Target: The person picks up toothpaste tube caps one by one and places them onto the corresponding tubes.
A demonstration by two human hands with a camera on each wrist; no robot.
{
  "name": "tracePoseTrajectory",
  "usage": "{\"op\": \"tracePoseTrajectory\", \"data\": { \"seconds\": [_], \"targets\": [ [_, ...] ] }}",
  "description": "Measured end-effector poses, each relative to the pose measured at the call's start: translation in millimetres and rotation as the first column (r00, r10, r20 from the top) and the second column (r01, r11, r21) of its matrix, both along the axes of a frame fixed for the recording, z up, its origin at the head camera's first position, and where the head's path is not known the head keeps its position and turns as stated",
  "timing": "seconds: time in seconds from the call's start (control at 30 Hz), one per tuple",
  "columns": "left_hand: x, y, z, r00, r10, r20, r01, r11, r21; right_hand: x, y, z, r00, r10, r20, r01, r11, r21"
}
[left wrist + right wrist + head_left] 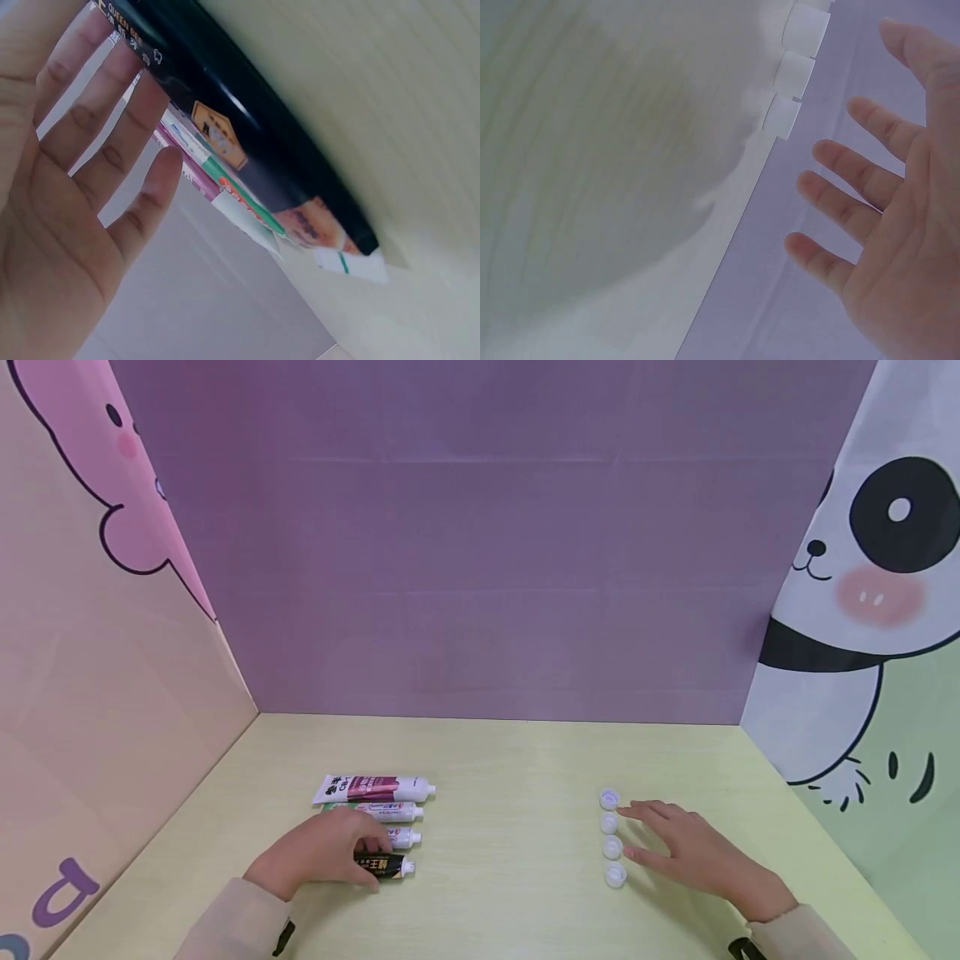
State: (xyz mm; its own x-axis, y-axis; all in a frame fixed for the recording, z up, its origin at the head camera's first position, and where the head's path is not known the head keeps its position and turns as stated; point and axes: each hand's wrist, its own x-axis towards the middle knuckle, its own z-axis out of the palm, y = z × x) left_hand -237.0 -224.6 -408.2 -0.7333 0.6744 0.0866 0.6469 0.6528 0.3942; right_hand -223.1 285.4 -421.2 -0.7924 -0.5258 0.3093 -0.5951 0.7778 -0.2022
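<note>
Black tube (pixel 382 865): lies at the near end of a set of four on the left half of the worktop (pixel 517 827), long axis running left to right, white nozzle (pixel 408 867) pointing right. The left hand (pixel 326 852) is the nearer by far, arched over it from the left with the thumb on the near side; whether it grips, I cannot tell. Beyond, side by side and parallel, lie three pale tubes (pixel 375 789). The right hand (pixel 690 852) is open, fingers spread, holding nothing visible, well apart from the tubes and just right of four white caps (pixel 612 847); fingertip contact could not be confirmed. The caps form a line running away from the person, across the tubes' axis. Surface: pale, lightly grained. Room: purple back wall (pixel 495 568), pink cartoon figure (pixel 90 443) left, panda picture (pixel 892 602) right.
</note>
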Motion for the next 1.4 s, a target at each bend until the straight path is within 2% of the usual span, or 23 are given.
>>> {"op": "tracePoseTrajectory", "data": {
  "seconds": [0.17,0.27,0.47,0.7,0.93,1.27,1.4],
  "targets": [
    [1.7,0.7,0.2,0.999,-0.006,-0.051,0.004,0.999,-0.043,0.7,-2.1,1.8,1.0,0.027,-0.013,-0.026,1.0,0.003],
    [3.2,1.4,1.1,0.998,-0.007,-0.066,0.003,0.998,-0.058,1.5,-3.6,3.5,0.998,0.048,0.033,-0.047,0.999,-0.018],
    [5.0,2.9,2.0,1.0,0.003,-0.028,-0.005,0.999,-0.041,3.2,-4.2,3.0,0.987,0.073,0.146,-0.065,0.996,-0.061],
    [3.2,3.3,1.5,1.0,0.003,0.009,-0.003,1.0,-0.012,3.1,-5.9,2.9,0.981,0.118,0.157,-0.106,0.991,-0.087],
    [1.6,7.4,3.3,1.0,-0.01,0.007,0.01,1.0,-0.003,1.3,-9.5,3.9,0.974,0.124,0.191,-0.11,0.991,-0.08],
    [0.6,11.0,4.6,1.0,-0.03,0.006,0.03,1.0,-0.006,-1.4,-13.6,3.8,0.961,0.178,0.211,-0.17,0.984,-0.06],
    [0.4,12.9,5.4,1.0,-0.018,-0.002,0.018,1.0,-0.009,-1.4,-16.0,3.6,0.953,0.19,0.237,-0.181,0.982,-0.059]
  ]
}}
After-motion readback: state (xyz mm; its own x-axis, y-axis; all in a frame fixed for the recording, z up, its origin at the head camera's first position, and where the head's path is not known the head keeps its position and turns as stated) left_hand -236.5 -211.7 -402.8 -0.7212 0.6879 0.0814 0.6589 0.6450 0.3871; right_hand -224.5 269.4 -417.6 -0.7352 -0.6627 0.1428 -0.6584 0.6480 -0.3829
